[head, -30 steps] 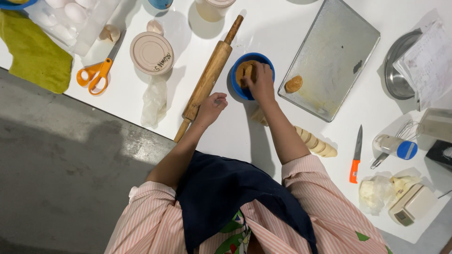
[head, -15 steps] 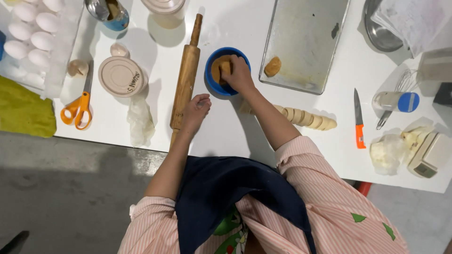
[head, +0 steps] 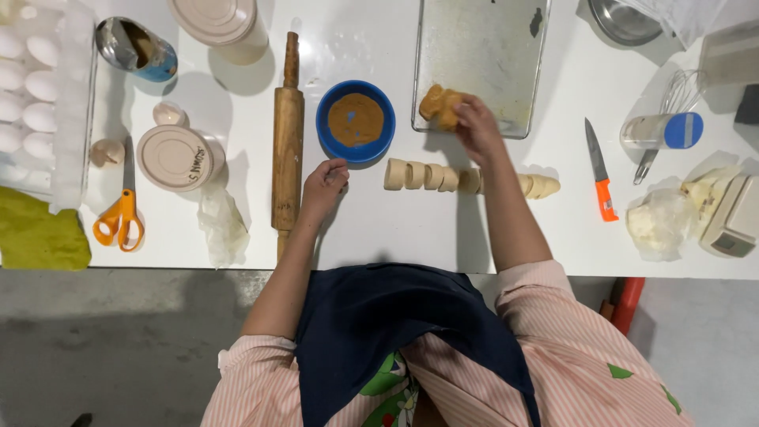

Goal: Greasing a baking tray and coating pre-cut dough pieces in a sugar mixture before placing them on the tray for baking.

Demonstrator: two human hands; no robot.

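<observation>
Right hand point(head: 477, 126) pinching brown-coated dough piece point(head: 439, 106) over metal tray point(head: 484, 55) edge, left hand point(head: 324, 183) loosely curled, empty, beside blue bowl point(head: 356, 120), cut dough row point(head: 466, 180) running left-right

A brown-coated dough piece point(head: 439, 106), lumpy and roughly round, sits in the fingertips of the right hand point(head: 474, 126) at the near-left corner of the metal baking tray point(head: 482, 47). At nine o'clock from it lies the blue bowl point(head: 356, 120), upright, holding a flat layer of brown powder. At six o'clock, a row of pale sliced dough rolls point(head: 431, 175) lies on the white table point(head: 395, 229).
</observation>
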